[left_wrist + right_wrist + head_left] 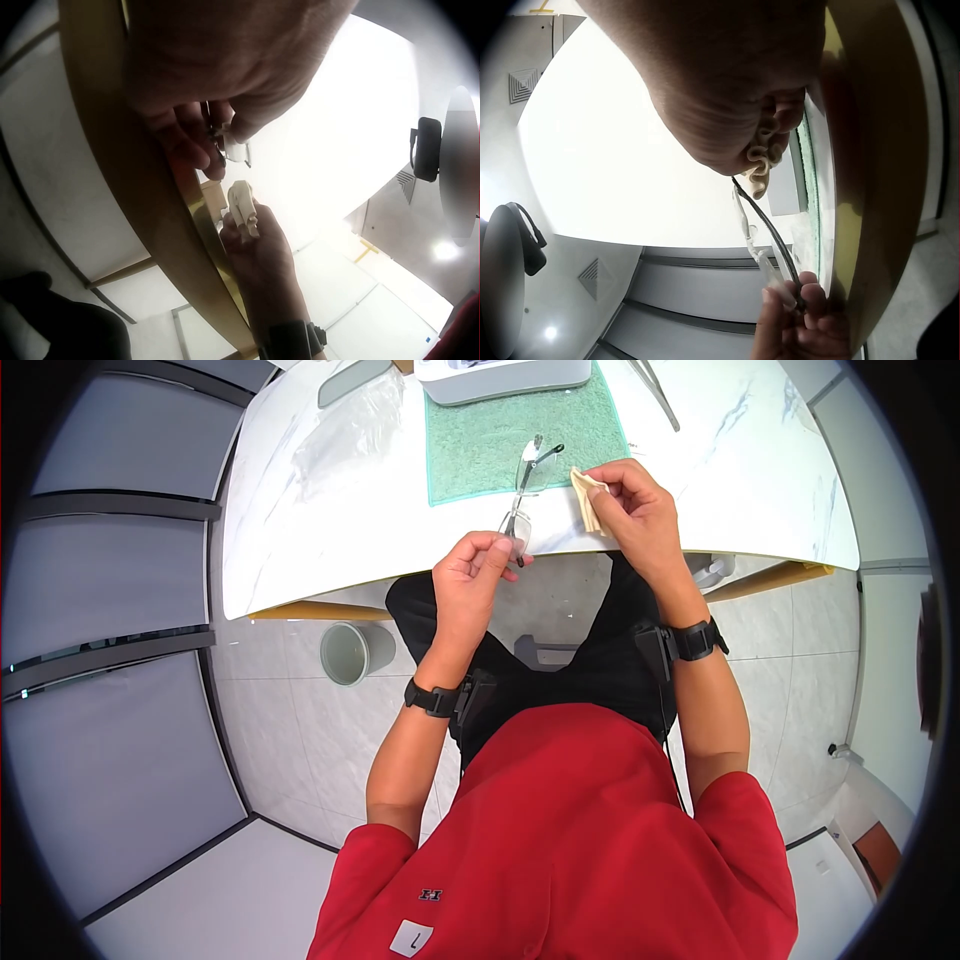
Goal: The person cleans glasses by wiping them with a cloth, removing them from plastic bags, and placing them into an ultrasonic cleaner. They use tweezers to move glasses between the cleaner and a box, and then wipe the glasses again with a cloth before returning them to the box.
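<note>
A pair of eyeglasses (522,490) with clear lenses and dark temples is held up near the table's front edge. My left hand (470,575) pinches it at the near end between thumb and fingers; the far end overlaps the green towel in the head view. To the right, my right hand (643,520) pinches a folded cream cloth (588,500) that hangs down from the fingers. In the right wrist view the cloth (762,161) shows bunched in folds under the fingers, with the glasses' dark temple (769,225) beyond it.
A green towel (475,455) lies on the white marbled table (290,545), with a white-grey device (510,382) at its back. Clear plastic wrap (355,440) and a grey case (352,382) are on the left. A bin (345,655) stands on the floor.
</note>
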A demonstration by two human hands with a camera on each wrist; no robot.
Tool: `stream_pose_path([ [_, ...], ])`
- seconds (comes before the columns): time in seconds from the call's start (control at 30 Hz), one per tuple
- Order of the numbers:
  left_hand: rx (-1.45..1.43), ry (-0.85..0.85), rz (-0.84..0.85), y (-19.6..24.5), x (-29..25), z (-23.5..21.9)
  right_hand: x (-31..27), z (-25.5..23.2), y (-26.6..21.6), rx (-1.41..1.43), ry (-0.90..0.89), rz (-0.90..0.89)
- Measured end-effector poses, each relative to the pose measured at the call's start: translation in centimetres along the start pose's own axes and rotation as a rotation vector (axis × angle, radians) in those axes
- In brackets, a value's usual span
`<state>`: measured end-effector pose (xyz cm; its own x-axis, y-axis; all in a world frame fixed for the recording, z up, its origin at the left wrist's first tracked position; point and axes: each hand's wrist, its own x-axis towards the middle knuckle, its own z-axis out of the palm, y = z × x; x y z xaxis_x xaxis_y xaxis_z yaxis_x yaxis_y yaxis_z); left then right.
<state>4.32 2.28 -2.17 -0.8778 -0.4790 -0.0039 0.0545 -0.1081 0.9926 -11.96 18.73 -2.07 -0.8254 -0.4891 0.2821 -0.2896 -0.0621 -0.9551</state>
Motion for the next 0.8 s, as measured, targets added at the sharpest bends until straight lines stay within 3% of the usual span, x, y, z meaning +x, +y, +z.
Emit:
stream_pose_path([
  [0.8, -0.018, 0.019, 0.002, -0.4, -1.1, 0.3, 0.0, 0.3, 0.0, -0.047, 0.015, -0.048],
])
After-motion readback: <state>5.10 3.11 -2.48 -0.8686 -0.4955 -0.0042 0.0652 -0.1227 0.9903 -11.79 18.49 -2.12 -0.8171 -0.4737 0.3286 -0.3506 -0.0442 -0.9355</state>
